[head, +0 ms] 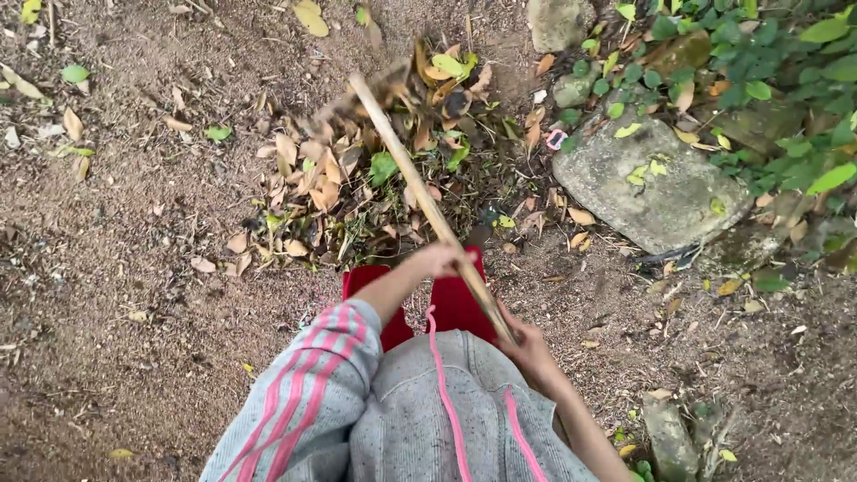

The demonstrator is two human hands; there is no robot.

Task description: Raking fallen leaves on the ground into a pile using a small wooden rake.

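Note:
My left hand [440, 260] grips a long pale wooden broom handle [420, 187] partway down its shaft. My right hand [527, 344] holds the same handle at its near end, close to my body. The broom's dark bristle head [357, 98] is blurred over a pile of dry brown and green leaves [375, 178] on the bare soil. A red dustpan [455, 299] lies on the ground just below my left hand, at the near edge of the leaf pile. My grey top with pink stripes fills the bottom of the view.
A large flat grey stone [656, 183] lies to the right of the pile, with smaller stones [558, 22] behind it. Green leafy plants [768, 80] cover the upper right. Scattered leaves dot the brown dirt [116, 268] at left. A small stone [669, 437] sits at lower right.

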